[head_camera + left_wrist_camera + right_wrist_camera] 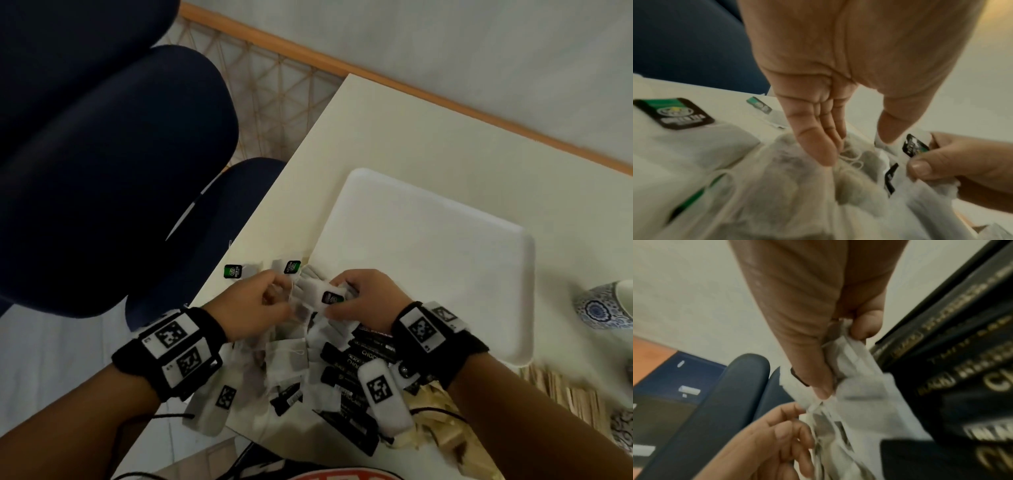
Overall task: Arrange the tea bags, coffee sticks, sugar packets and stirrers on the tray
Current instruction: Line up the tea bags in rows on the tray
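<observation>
A heap of white tea bags [291, 359] with green-and-black tags lies on the table at the near-left corner of the white tray [428, 240], which holds nothing. My right hand [339, 298] pinches a bunch of tea bags [855, 369] between thumb and fingers, one tag [915, 146] showing on top. My left hand [274, 294] meets it from the left, its fingers [818, 151] curled into the same tangle of bags and strings [851, 155]. Black coffee sticks [359, 359] lie under my right wrist. Wooden stirrers [565, 390] and beige sugar packets [442, 425] lie to the right.
Two loose tea bags with tags [233, 271] [292, 267] lie beyond my left hand near the table's left edge. A blue-patterned cup [603, 305] stands right of the tray. A dark blue chair [120, 154] stands close on the left.
</observation>
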Action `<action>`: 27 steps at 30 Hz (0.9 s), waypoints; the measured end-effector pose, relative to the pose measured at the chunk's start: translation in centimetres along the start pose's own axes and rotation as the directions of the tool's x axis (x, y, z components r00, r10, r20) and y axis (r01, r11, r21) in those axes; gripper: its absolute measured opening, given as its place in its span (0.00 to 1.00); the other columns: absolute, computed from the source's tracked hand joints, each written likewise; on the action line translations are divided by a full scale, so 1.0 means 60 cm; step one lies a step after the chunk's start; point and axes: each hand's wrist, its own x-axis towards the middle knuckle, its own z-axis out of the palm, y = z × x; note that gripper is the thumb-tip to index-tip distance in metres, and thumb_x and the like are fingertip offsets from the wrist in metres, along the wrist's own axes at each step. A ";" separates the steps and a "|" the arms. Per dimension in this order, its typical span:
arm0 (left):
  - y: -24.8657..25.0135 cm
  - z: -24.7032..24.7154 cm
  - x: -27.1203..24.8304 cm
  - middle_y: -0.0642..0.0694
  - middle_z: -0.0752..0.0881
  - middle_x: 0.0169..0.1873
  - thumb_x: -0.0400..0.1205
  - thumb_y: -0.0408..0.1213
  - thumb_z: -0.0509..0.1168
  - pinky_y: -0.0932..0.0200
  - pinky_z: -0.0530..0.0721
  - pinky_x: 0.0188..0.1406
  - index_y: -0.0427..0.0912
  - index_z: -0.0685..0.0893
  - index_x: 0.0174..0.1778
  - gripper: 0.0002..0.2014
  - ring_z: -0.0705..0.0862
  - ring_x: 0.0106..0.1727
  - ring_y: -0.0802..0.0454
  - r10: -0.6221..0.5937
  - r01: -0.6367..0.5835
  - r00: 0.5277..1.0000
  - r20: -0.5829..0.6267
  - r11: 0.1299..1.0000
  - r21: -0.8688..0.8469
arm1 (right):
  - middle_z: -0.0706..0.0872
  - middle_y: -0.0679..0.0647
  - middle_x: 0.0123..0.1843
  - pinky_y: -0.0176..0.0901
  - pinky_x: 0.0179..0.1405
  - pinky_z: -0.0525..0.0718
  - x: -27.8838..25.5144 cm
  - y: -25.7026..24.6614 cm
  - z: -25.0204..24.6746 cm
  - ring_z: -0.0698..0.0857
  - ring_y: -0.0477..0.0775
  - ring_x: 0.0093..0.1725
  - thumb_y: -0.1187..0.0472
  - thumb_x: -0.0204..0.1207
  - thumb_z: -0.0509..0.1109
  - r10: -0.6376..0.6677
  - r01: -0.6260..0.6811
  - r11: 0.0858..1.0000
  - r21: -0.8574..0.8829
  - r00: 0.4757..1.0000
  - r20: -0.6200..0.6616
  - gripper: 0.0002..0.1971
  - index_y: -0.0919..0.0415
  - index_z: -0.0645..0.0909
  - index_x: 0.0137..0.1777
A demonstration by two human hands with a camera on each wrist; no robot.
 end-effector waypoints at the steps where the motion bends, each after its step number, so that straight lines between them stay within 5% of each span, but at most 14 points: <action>1: 0.005 -0.004 0.002 0.49 0.83 0.40 0.80 0.46 0.67 0.61 0.81 0.38 0.54 0.81 0.54 0.08 0.83 0.40 0.53 -0.017 0.017 1.000 -0.008 0.996 -0.084 | 0.89 0.51 0.43 0.43 0.44 0.86 0.000 0.004 -0.010 0.86 0.49 0.42 0.54 0.65 0.80 -0.002 0.003 1.000 0.031 1.000 -0.016 0.10 0.48 0.83 0.44; 4: 0.031 -0.008 0.011 0.42 0.83 0.36 0.86 0.44 0.57 0.56 0.81 0.26 0.40 0.84 0.52 0.14 0.82 0.30 0.48 -0.093 0.112 0.993 0.069 0.925 -0.364 | 0.90 0.51 0.40 0.45 0.44 0.87 -0.005 0.008 -0.038 0.88 0.49 0.40 0.55 0.66 0.81 -0.011 0.016 0.994 0.108 0.999 -0.045 0.08 0.50 0.84 0.40; 6: 0.055 -0.005 0.017 0.38 0.85 0.38 0.87 0.48 0.51 0.55 0.83 0.27 0.35 0.82 0.55 0.21 0.82 0.29 0.45 -0.127 0.202 0.973 0.191 0.869 -0.451 | 0.89 0.48 0.37 0.43 0.41 0.86 -0.006 0.006 -0.051 0.87 0.46 0.37 0.55 0.66 0.81 -0.026 0.033 0.991 0.130 0.998 -0.062 0.08 0.50 0.84 0.40; 11: 0.106 0.012 0.034 0.28 0.86 0.55 0.83 0.67 0.42 0.52 0.87 0.31 0.38 0.73 0.67 0.36 0.88 0.42 0.35 -0.128 0.379 0.894 0.429 0.726 -0.574 | 0.84 0.45 0.37 0.37 0.36 0.80 0.000 -0.015 -0.051 0.82 0.44 0.36 0.54 0.68 0.79 -0.137 0.148 0.989 0.026 0.957 -0.255 0.11 0.51 0.81 0.47; 14: 0.115 0.013 0.043 0.29 0.86 0.55 0.80 0.70 0.42 0.49 0.89 0.35 0.39 0.83 0.62 0.41 0.87 0.46 0.35 -0.064 0.441 0.855 0.515 0.611 -0.657 | 0.79 0.41 0.40 0.33 0.38 0.73 -0.005 -0.034 -0.037 0.77 0.42 0.39 0.55 0.70 0.77 -0.289 0.266 0.956 -0.123 0.926 -0.244 0.12 0.50 0.81 0.51; 18: 0.115 0.007 0.042 0.41 0.89 0.36 0.84 0.54 0.55 0.55 0.87 0.28 0.40 0.86 0.41 0.23 0.86 0.36 0.47 -0.119 0.420 0.900 0.420 0.498 -0.758 | 0.81 0.42 0.39 0.32 0.40 0.77 -0.012 -0.033 -0.013 0.79 0.44 0.40 0.55 0.70 0.76 -0.414 0.405 0.908 -0.109 0.908 -0.072 0.09 0.44 0.77 0.43; 21: 0.093 0.004 0.042 0.42 0.88 0.34 0.86 0.40 0.56 0.57 0.89 0.33 0.37 0.86 0.44 0.15 0.87 0.33 0.52 -0.138 0.359 0.929 0.344 0.568 -0.740 | 0.89 0.40 0.43 0.30 0.43 0.82 -0.011 -0.024 -0.007 0.86 0.39 0.43 0.61 0.76 0.71 -0.376 0.395 0.913 0.097 0.911 -0.171 0.09 0.43 0.86 0.49; 23: 0.075 -0.002 0.038 0.40 0.88 0.36 0.86 0.36 0.57 0.58 0.89 0.33 0.35 0.84 0.53 0.12 0.88 0.35 0.50 -0.134 0.344 0.934 0.333 0.593 -0.728 | 0.90 0.42 0.43 0.39 0.48 0.85 0.001 -0.015 -0.004 0.87 0.44 0.43 0.65 0.78 0.67 -0.301 0.368 0.909 0.198 0.905 -0.301 0.14 0.42 0.87 0.48; 25: 0.058 -0.010 0.033 0.37 0.88 0.42 0.85 0.33 0.59 0.56 0.88 0.30 0.37 0.82 0.59 0.10 0.89 0.39 0.46 -0.163 0.335 0.941 0.298 0.582 -0.741 | 0.89 0.44 0.46 0.45 0.51 0.84 0.019 -0.008 -0.005 0.86 0.46 0.43 0.63 0.79 0.66 -0.252 0.289 0.954 0.076 0.915 -0.314 0.12 0.45 0.87 0.52; 27: 0.042 -0.017 0.028 0.38 0.88 0.41 0.84 0.31 0.62 0.56 0.87 0.26 0.40 0.82 0.55 0.07 0.88 0.37 0.47 -0.208 0.310 0.951 0.231 0.596 -0.741 | 0.86 0.45 0.50 0.45 0.53 0.82 0.031 -0.009 -0.003 0.82 0.45 0.43 0.55 0.79 0.68 -0.237 0.209 0.963 -0.170 0.957 -0.167 0.11 0.48 0.84 0.59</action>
